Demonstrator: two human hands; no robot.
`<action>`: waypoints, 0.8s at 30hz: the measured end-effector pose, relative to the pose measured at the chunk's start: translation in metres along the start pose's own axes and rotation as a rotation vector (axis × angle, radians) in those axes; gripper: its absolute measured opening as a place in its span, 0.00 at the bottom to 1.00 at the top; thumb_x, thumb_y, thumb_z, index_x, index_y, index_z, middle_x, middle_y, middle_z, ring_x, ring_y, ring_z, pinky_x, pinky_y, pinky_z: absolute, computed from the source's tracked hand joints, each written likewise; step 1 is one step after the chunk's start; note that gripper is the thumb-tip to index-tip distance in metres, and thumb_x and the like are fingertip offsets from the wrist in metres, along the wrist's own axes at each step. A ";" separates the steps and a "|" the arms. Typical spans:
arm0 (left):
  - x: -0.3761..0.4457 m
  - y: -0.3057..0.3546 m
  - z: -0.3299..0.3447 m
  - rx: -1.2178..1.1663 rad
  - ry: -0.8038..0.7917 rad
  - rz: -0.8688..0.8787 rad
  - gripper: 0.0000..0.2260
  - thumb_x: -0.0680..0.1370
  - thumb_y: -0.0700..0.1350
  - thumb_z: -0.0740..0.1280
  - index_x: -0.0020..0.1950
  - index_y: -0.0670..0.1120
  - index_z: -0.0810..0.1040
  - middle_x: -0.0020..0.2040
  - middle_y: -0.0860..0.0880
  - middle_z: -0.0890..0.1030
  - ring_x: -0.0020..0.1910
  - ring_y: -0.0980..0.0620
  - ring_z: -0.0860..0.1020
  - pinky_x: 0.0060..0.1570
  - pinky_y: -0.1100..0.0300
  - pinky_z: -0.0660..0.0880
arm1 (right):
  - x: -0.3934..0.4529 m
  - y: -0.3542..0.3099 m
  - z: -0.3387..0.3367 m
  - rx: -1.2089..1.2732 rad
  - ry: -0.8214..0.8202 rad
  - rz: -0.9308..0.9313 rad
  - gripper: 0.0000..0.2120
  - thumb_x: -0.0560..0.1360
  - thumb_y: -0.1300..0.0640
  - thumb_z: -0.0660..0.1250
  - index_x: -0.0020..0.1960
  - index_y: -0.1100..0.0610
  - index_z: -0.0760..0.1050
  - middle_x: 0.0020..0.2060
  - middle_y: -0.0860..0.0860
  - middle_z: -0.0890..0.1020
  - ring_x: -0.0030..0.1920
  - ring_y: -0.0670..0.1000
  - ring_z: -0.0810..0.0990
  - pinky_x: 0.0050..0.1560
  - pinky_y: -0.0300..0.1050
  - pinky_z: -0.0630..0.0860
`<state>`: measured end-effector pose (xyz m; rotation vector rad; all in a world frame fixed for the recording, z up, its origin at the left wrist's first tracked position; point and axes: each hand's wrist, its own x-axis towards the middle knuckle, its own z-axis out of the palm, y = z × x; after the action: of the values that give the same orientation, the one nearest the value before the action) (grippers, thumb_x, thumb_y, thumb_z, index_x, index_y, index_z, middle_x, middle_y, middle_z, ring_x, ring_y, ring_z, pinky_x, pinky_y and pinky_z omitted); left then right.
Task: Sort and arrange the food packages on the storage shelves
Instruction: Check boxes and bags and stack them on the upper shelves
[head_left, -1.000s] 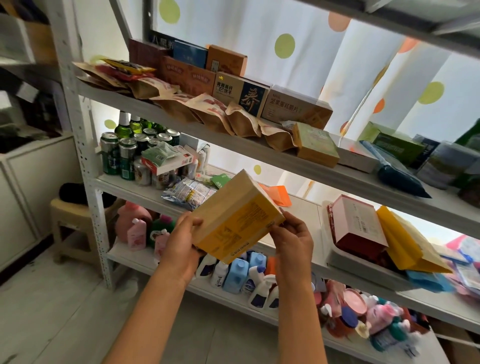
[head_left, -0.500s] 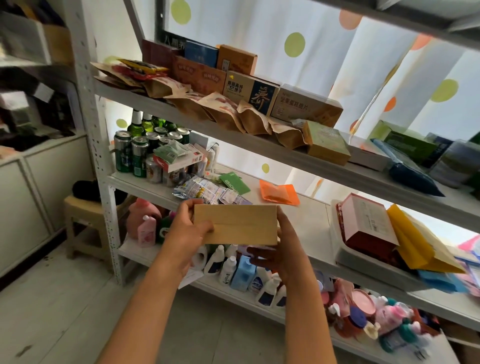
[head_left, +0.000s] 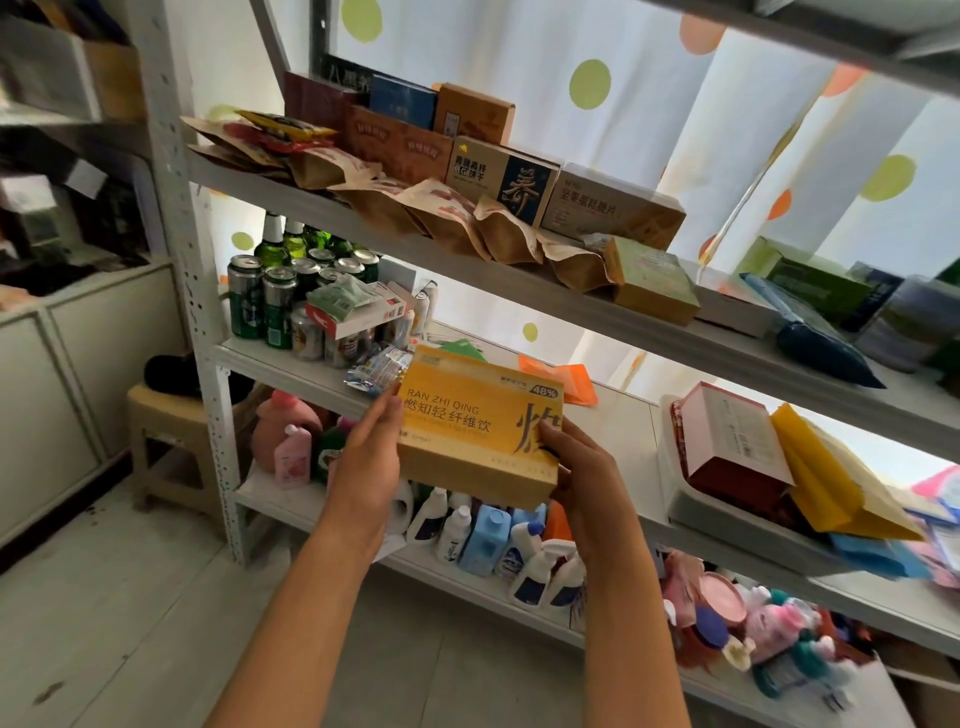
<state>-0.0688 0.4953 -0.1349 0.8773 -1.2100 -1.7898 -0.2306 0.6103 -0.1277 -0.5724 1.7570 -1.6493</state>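
At 9 o'clock of the yellow box (head_left: 480, 434), the left hand (head_left: 363, 467) grips its left end, fingers curled round the edge. The box is held in the air before the middle shelf (head_left: 631, 415), its printed face up. At 3 o'clock, the right hand (head_left: 584, 480) pinches the right end, thumb on top.

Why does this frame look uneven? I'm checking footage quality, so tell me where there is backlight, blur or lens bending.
Head view: daylight through the dotted curtain backlights the shelves, washing out the middle shelf surface; the yellow box in the left hand and right hand reads sharp, while the right edge and bottom-right bottles smear; wide-angle bending tilts the shelf post.
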 end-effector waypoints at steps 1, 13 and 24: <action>0.000 -0.001 -0.001 -0.018 -0.006 0.002 0.16 0.83 0.55 0.59 0.70 0.57 0.74 0.54 0.57 0.81 0.58 0.53 0.78 0.67 0.44 0.71 | -0.002 0.000 -0.002 0.001 -0.013 -0.017 0.14 0.82 0.53 0.64 0.65 0.53 0.78 0.52 0.55 0.86 0.52 0.59 0.86 0.55 0.53 0.82; -0.009 -0.005 0.021 0.043 -0.192 0.127 0.15 0.83 0.39 0.59 0.66 0.55 0.74 0.54 0.60 0.83 0.55 0.61 0.81 0.55 0.59 0.76 | -0.025 0.007 -0.036 -0.012 0.102 -0.124 0.19 0.79 0.69 0.65 0.61 0.48 0.77 0.52 0.50 0.87 0.55 0.53 0.86 0.59 0.60 0.81; -0.010 0.014 0.105 0.162 -0.295 0.180 0.14 0.81 0.39 0.64 0.60 0.57 0.74 0.58 0.60 0.81 0.55 0.65 0.79 0.50 0.63 0.79 | -0.035 -0.027 -0.084 0.065 0.398 -0.359 0.24 0.81 0.68 0.62 0.65 0.41 0.75 0.55 0.40 0.84 0.57 0.40 0.82 0.51 0.38 0.82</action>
<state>-0.1516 0.5429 -0.0887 0.5831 -1.5881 -1.7327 -0.2694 0.6912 -0.0955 -0.5841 1.9507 -2.1833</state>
